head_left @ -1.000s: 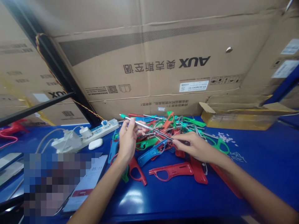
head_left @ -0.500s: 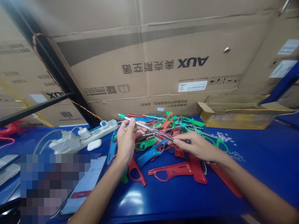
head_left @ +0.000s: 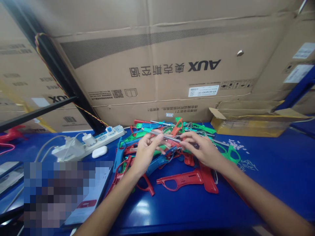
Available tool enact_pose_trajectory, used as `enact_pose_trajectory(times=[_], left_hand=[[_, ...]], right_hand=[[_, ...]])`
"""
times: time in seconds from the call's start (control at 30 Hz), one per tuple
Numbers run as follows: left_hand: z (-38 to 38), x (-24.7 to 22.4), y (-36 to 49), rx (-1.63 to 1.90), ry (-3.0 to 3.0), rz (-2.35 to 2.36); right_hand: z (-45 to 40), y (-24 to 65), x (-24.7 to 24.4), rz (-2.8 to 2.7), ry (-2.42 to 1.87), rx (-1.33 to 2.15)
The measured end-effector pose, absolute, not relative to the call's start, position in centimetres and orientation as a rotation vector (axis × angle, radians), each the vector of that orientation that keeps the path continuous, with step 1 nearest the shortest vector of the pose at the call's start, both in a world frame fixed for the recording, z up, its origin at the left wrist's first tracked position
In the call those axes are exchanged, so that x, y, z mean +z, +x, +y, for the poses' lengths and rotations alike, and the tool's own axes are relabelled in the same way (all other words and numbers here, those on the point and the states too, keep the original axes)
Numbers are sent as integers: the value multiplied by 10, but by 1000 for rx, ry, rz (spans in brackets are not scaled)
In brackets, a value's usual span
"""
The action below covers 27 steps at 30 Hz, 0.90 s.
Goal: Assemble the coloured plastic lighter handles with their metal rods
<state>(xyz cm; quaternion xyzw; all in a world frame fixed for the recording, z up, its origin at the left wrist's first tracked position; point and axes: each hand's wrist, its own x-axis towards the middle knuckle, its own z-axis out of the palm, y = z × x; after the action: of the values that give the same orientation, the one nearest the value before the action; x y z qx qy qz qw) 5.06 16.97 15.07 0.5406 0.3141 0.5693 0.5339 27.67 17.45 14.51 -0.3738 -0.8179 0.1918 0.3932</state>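
My left hand [head_left: 149, 149] is closed around a slim silver metal tube [head_left: 167, 136] with a green end [head_left: 147, 130], held slanting above the pile. At the tube's right end, the fingers of my right hand [head_left: 200, 147] are closed. A dark-handled tool [head_left: 196, 145] shows only in part inside that hand; its exact kind is hidden. Under both hands spreads a heap of plastic lighter casings in red, blue and green, mixed with metal tubes and thin wires. In front of it lies a red lighter casing [head_left: 183, 179], with a blue casing [head_left: 157, 164] just behind.
On the left are a white power strip [head_left: 104, 140] with plugs, a white earbud case [head_left: 99, 152] and a phone-like screen [head_left: 86, 200]. An open cardboard box [head_left: 248, 126] stands at the back right. Small pale pieces [head_left: 236, 145] are scattered before it. Large cartons [head_left: 167, 49] wall off the back.
My left hand has moved right and slightly down with the tube, bringing my hands closer together. The tube's green end now sits lower, and less of the dark-handled tool shows.
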Motion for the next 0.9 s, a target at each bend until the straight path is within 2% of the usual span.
enact_pose_trajectory(times=[0.33, 0.9], left_hand=[[166, 151, 46, 1304, 1333, 671], [169, 156, 45, 1348, 1364, 734]], right_hand=[[173, 277, 148, -1926, -947, -113], [172, 281, 148, -2120, -848, -94]])
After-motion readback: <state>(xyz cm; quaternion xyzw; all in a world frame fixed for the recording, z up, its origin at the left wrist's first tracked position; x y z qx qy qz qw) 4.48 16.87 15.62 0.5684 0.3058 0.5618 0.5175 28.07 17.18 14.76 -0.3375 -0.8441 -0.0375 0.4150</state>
